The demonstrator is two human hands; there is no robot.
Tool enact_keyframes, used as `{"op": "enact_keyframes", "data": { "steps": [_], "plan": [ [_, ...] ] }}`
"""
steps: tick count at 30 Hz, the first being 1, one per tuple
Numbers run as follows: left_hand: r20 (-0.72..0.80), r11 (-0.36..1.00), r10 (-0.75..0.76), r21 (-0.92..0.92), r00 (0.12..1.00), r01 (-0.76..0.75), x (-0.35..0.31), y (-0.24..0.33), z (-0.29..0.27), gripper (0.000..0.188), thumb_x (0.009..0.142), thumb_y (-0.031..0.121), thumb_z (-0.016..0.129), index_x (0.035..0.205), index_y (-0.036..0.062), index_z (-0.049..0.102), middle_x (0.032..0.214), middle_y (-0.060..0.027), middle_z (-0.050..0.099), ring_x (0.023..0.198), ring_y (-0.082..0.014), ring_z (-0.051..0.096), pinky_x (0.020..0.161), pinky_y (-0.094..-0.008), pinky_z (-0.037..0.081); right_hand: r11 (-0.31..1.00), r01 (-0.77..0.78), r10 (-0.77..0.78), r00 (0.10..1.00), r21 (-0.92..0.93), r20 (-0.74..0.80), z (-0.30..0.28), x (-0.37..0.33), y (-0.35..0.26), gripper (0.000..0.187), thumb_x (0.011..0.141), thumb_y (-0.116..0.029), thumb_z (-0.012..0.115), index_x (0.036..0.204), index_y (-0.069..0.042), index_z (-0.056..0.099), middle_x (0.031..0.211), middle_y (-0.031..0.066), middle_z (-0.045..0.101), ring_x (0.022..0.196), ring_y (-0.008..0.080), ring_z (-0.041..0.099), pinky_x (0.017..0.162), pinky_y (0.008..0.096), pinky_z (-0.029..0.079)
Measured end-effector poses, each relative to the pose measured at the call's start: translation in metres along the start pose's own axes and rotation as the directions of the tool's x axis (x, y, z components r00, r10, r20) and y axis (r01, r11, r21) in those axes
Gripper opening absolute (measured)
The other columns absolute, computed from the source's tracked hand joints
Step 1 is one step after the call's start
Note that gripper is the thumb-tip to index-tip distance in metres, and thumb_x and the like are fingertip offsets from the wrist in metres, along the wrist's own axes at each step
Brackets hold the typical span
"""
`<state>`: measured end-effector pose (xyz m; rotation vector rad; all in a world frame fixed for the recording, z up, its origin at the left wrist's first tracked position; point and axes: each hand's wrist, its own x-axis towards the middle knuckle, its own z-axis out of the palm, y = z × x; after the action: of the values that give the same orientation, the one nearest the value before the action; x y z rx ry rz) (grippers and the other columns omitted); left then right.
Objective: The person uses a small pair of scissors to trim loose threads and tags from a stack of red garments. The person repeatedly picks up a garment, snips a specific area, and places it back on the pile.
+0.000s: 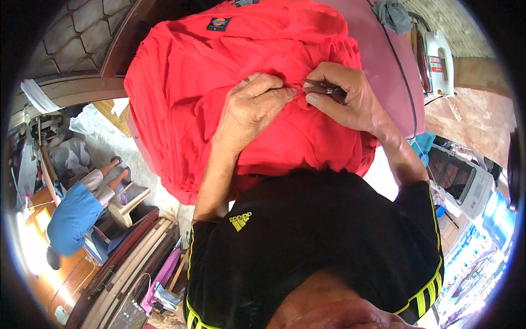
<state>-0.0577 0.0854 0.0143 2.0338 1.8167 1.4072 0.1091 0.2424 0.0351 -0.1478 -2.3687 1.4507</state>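
A thick pile of red shirts (pixel 183 93) lies in front of me, the top one bunched and creased, with a small black neck label (pixel 218 24) near its far edge. My left hand (pixel 245 109) is closed, thumb and fingertips pinching a fold of the red fabric. Just to the right, my right hand (pixel 350 96) grips a small pair of dark metal thread snips (pixel 327 89). Their tips point left and lie close to the pinched cloth. Whether a thread is between the blades is too small to tell.
Under the pile is a pink covered surface (pixel 383 60), crossed on the right by a black cord (pixel 404 88). A white iron (pixel 440 66) and grey cloth (pixel 392 16) are at the far right. At left, another person in a blue shirt (pixel 74 216) is near wooden furniture and a stool (pixel 123 211).
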Motion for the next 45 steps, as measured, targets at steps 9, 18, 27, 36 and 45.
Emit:
{"op": "enact_keyframes", "data": {
  "steps": [9, 18, 27, 36, 45],
  "plan": [
    [-0.109, 0.978, -0.204, -0.056, 0.973, 0.199, -0.005, -0.003, 0.01, 0.007, 0.089, -0.002, 0.062, 0.089, 0.0016, 0.057, 0.082, -0.0132, 0.061, 0.073, -0.029, 0.061, 0.066, -0.0356, 0.049, 0.994, -0.02, 0.036, 0.988, -0.111, 0.15, -0.012, 0.005, -0.015, 0.021, 0.091, -0.006, 0.063, 0.11, -0.002, 0.056, 0.089, 0.0104, 0.064, 0.079, 0.0211, 0.067, 0.07, 0.0341, 0.05],
    [-0.178, 0.988, -0.157, -0.016, 0.971, 0.157, -0.012, -0.003, 0.009, 0.006, 0.09, 0.003, 0.064, 0.089, 0.0024, 0.058, 0.084, -0.0124, 0.062, 0.073, -0.0274, 0.061, 0.066, -0.0352, 0.049, 0.874, 0.022, 0.084, 0.977, -0.486, 0.195, 0.0, 0.018, -0.029, 0.016, 0.09, -0.009, 0.063, 0.103, -0.005, 0.056, 0.091, 0.0101, 0.065, 0.083, 0.0316, 0.067, 0.067, 0.0419, 0.05],
    [-0.214, 0.972, -0.225, -0.12, 0.951, 0.203, -0.019, -0.007, 0.004, 0.006, 0.089, -0.005, 0.061, 0.089, 0.0, 0.058, 0.081, -0.0115, 0.063, 0.074, -0.0246, 0.062, 0.066, -0.032, 0.05, 0.88, 0.074, 0.054, 0.966, -0.47, 0.253, 0.001, 0.017, -0.03, 0.017, 0.087, -0.011, 0.066, 0.099, -0.005, 0.056, 0.091, 0.0101, 0.064, 0.08, 0.0325, 0.066, 0.063, 0.0414, 0.051],
    [-0.092, 0.877, -0.393, -0.335, 0.915, 0.343, -0.022, 0.0, -0.006, 0.006, 0.094, -0.006, 0.057, 0.095, -0.0036, 0.063, 0.083, -0.0092, 0.065, 0.078, -0.015, 0.063, 0.073, -0.0273, 0.05, 0.895, 0.235, -0.179, 0.968, -0.38, 0.177, -0.001, -0.004, -0.026, 0.026, 0.082, -0.011, 0.071, 0.103, -0.004, 0.057, 0.096, 0.0087, 0.06, 0.076, 0.0298, 0.065, 0.061, 0.0393, 0.052],
    [0.641, 0.614, -0.137, -0.543, 0.755, 0.572, -0.06, 0.022, -0.09, 0.017, 0.092, 0.013, 0.068, 0.085, -0.0021, 0.067, 0.078, -0.0105, 0.068, 0.072, -0.0207, 0.067, 0.065, -0.0314, 0.049, 0.983, 0.1, -0.062, 0.969, -0.153, 0.238, -0.016, -0.004, -0.025, 0.035, 0.074, 0.002, 0.069, 0.108, -0.002, 0.059, 0.101, 0.0123, 0.063, 0.086, 0.0289, 0.067, 0.072, 0.0365, 0.053]
  ]
}}
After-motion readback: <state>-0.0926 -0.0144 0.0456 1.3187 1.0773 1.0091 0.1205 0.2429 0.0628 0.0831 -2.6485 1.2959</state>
